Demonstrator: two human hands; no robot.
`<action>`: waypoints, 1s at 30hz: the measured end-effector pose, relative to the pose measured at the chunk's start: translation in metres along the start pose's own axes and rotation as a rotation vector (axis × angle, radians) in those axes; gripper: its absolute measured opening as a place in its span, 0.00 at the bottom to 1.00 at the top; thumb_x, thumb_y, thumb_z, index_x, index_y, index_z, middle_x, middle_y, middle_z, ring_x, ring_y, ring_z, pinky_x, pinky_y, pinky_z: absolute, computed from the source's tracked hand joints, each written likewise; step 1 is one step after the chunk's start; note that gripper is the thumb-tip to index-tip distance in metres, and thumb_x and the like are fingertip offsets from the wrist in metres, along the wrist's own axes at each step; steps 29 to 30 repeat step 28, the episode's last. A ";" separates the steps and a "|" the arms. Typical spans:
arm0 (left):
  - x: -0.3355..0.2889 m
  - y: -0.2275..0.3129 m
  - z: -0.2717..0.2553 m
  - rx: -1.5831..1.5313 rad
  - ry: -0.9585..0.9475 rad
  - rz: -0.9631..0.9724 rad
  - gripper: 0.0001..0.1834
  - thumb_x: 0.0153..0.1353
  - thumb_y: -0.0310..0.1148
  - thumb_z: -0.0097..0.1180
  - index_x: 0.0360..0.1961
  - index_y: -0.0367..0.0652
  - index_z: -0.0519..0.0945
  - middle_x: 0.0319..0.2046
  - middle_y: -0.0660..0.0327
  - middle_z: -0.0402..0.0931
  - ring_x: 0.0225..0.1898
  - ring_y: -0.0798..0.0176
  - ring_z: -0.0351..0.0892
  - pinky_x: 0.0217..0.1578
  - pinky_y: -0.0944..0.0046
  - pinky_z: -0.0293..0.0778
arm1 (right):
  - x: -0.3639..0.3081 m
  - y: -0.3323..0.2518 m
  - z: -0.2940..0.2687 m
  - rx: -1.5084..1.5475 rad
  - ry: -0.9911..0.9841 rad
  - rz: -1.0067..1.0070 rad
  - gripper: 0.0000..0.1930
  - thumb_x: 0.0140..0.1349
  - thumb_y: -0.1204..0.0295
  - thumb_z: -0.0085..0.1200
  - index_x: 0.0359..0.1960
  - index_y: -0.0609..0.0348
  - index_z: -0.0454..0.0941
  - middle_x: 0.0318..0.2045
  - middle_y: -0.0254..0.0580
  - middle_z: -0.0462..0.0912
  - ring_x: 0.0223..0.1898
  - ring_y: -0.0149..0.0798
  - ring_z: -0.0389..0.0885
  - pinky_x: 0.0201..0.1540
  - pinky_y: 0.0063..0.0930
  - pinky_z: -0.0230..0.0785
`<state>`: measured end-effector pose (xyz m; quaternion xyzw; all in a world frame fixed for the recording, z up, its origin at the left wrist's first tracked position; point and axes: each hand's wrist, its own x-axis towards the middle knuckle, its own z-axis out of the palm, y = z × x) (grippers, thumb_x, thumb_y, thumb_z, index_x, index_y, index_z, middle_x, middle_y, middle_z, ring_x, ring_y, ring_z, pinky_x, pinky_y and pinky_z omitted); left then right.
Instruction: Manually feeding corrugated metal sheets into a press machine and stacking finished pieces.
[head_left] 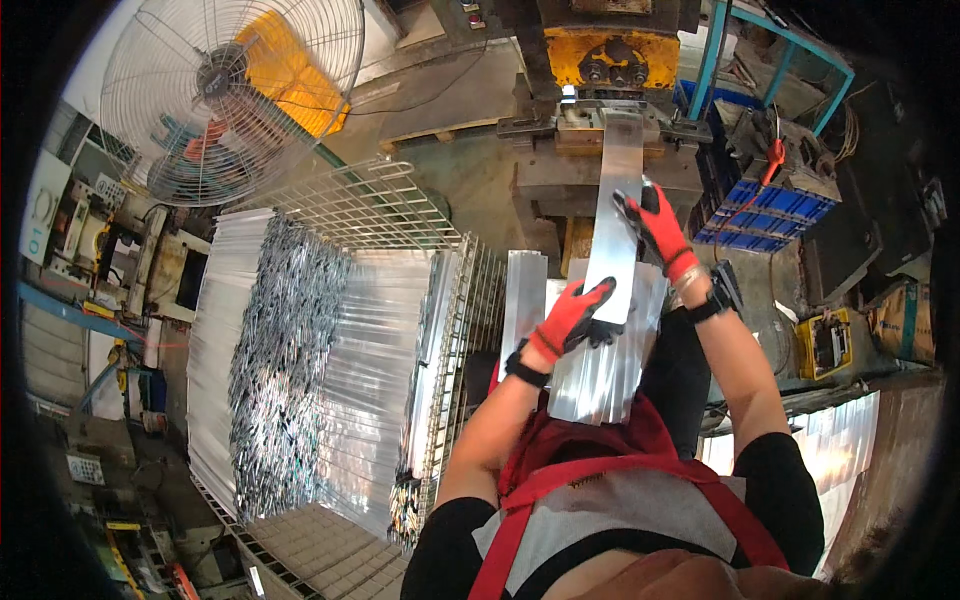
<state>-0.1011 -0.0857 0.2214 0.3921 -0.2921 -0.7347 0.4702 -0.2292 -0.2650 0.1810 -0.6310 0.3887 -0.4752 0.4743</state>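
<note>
A long, flat, shiny metal strip [620, 190] stretches away from me, its far end at the die [600, 118] of a machine. My left hand [573, 318], in a red glove with black fingertips, grips the strip's near end, thumb on top and fingers partly hidden beneath. Farther along, my right hand [660, 228], gloved alike, is closed on the strip's right edge. Below the held strip, a pile of similar metal strips [590, 385] lies by my lap, with more strips [524, 290] just to the left.
To my left stands a wire cage [462, 330] packed with stacked metal strips [290, 360]. A large caged fan [225, 80] rises behind it. Blue crates [765, 215] stand right of the machine, with a yellow bin [826, 343] nearer me. The machine's yellow part [612, 58] is straight ahead.
</note>
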 end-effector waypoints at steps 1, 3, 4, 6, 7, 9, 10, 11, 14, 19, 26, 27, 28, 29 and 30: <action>-0.012 -0.011 -0.024 0.252 0.135 0.060 0.13 0.56 0.37 0.49 0.40 0.41 0.73 0.27 0.60 0.75 0.21 0.63 0.77 0.17 0.67 0.71 | -0.012 -0.025 0.003 -0.539 0.108 -0.166 0.38 0.42 0.55 0.61 0.56 0.53 0.60 0.52 0.47 0.65 0.54 0.45 0.62 0.54 0.37 0.56; -0.033 -0.012 -0.038 0.740 0.283 0.156 0.13 0.54 0.38 0.52 0.37 0.42 0.75 0.23 0.62 0.73 0.20 0.68 0.76 0.18 0.67 0.70 | -0.034 -0.082 -0.014 -0.795 0.040 -0.442 0.40 0.38 0.55 0.62 0.55 0.51 0.60 0.52 0.46 0.65 0.55 0.48 0.60 0.55 0.44 0.51; -0.046 0.003 -0.026 0.980 0.299 0.201 0.13 0.53 0.39 0.52 0.36 0.43 0.75 0.21 0.63 0.73 0.20 0.70 0.76 0.20 0.66 0.70 | -0.042 -0.105 -0.026 -1.054 -0.020 -0.710 0.42 0.34 0.55 0.63 0.55 0.49 0.60 0.52 0.45 0.65 0.56 0.50 0.59 0.57 0.50 0.47; -0.059 0.016 -0.025 1.200 0.309 0.115 0.13 0.51 0.41 0.53 0.36 0.46 0.75 0.23 0.61 0.74 0.24 0.68 0.76 0.25 0.64 0.69 | -0.051 -0.120 -0.029 -1.084 -0.188 -0.788 0.38 0.34 0.57 0.62 0.54 0.46 0.63 0.49 0.40 0.67 0.54 0.47 0.59 0.57 0.56 0.43; -0.063 0.019 -0.026 1.448 0.334 0.201 0.14 0.51 0.42 0.54 0.36 0.47 0.75 0.24 0.60 0.75 0.26 0.65 0.76 0.27 0.64 0.69 | -0.052 -0.119 -0.030 -1.163 -0.287 -0.845 0.34 0.35 0.59 0.60 0.51 0.46 0.66 0.45 0.40 0.68 0.52 0.46 0.62 0.57 0.55 0.44; -0.067 0.023 -0.027 1.700 0.359 0.291 0.15 0.50 0.43 0.54 0.36 0.48 0.75 0.26 0.60 0.75 0.28 0.62 0.75 0.29 0.63 0.69 | -0.052 -0.114 -0.032 -1.235 -0.479 -0.881 0.22 0.38 0.65 0.57 0.40 0.49 0.72 0.34 0.38 0.70 0.44 0.43 0.68 0.55 0.48 0.51; -0.070 0.025 -0.028 1.668 0.471 0.379 0.17 0.49 0.43 0.55 0.39 0.48 0.74 0.28 0.59 0.75 0.29 0.60 0.75 0.30 0.63 0.69 | -0.051 -0.105 -0.033 -1.228 -0.475 -0.889 0.22 0.38 0.65 0.57 0.40 0.49 0.72 0.34 0.38 0.70 0.44 0.43 0.68 0.55 0.48 0.51; -0.068 0.029 -0.027 1.629 0.566 0.475 0.20 0.48 0.44 0.56 0.42 0.47 0.73 0.31 0.57 0.75 0.30 0.58 0.75 0.31 0.63 0.70 | -0.050 -0.095 -0.038 -1.202 -0.580 -0.860 0.20 0.38 0.66 0.57 0.38 0.50 0.73 0.31 0.38 0.70 0.41 0.42 0.69 0.53 0.45 0.53; -0.065 0.037 -0.021 1.530 0.786 0.619 0.29 0.47 0.43 0.58 0.49 0.43 0.68 0.36 0.55 0.74 0.34 0.56 0.75 0.36 0.62 0.70 | -0.054 -0.079 -0.047 -1.109 -0.668 -0.772 0.16 0.40 0.67 0.56 0.34 0.53 0.73 0.28 0.40 0.73 0.37 0.42 0.72 0.46 0.38 0.61; -0.025 -0.006 -0.048 0.575 0.732 0.637 0.24 0.55 0.35 0.53 0.52 0.41 0.64 0.40 0.53 0.72 0.31 0.58 0.76 0.32 0.60 0.74 | -0.047 -0.032 -0.041 -0.249 -0.212 -0.018 0.09 0.49 0.68 0.56 0.25 0.59 0.70 0.20 0.37 0.72 0.23 0.33 0.71 0.26 0.27 0.63; 0.034 -0.041 -0.011 -0.324 -0.051 0.048 0.27 0.60 0.47 0.42 0.58 0.50 0.56 0.52 0.59 0.64 0.35 0.47 0.77 0.26 0.63 0.77 | -0.002 -0.016 -0.019 0.197 -0.092 0.168 0.13 0.50 0.68 0.54 0.14 0.53 0.64 0.15 0.21 0.61 0.18 0.20 0.58 0.19 0.19 0.53; 0.045 -0.046 -0.021 -0.370 -0.107 0.044 0.28 0.60 0.49 0.40 0.59 0.52 0.54 0.57 0.59 0.56 0.36 0.45 0.77 0.25 0.64 0.76 | 0.002 -0.017 -0.016 0.198 -0.127 0.171 0.12 0.50 0.68 0.55 0.15 0.53 0.65 0.15 0.21 0.62 0.18 0.20 0.58 0.20 0.18 0.53; 0.055 -0.048 -0.029 -0.418 -0.161 0.038 0.29 0.60 0.50 0.39 0.60 0.54 0.52 0.61 0.58 0.48 0.36 0.44 0.77 0.25 0.65 0.76 | 0.005 -0.016 -0.013 0.198 -0.162 0.177 0.11 0.50 0.68 0.55 0.16 0.53 0.66 0.16 0.21 0.62 0.18 0.20 0.58 0.20 0.18 0.53; 0.055 -0.048 -0.029 -0.418 -0.161 0.038 0.29 0.60 0.50 0.39 0.60 0.54 0.52 0.61 0.58 0.48 0.36 0.44 0.77 0.25 0.65 0.76 | 0.005 -0.016 -0.013 0.198 -0.162 0.177 0.11 0.50 0.68 0.55 0.16 0.53 0.66 0.16 0.21 0.62 0.18 0.20 0.58 0.20 0.18 0.53; 0.055 -0.048 -0.029 -0.418 -0.161 0.038 0.29 0.60 0.50 0.39 0.60 0.54 0.52 0.61 0.58 0.48 0.36 0.44 0.77 0.25 0.65 0.76 | 0.005 -0.016 -0.013 0.198 -0.162 0.177 0.11 0.50 0.68 0.55 0.16 0.53 0.66 0.16 0.21 0.62 0.18 0.20 0.58 0.20 0.18 0.53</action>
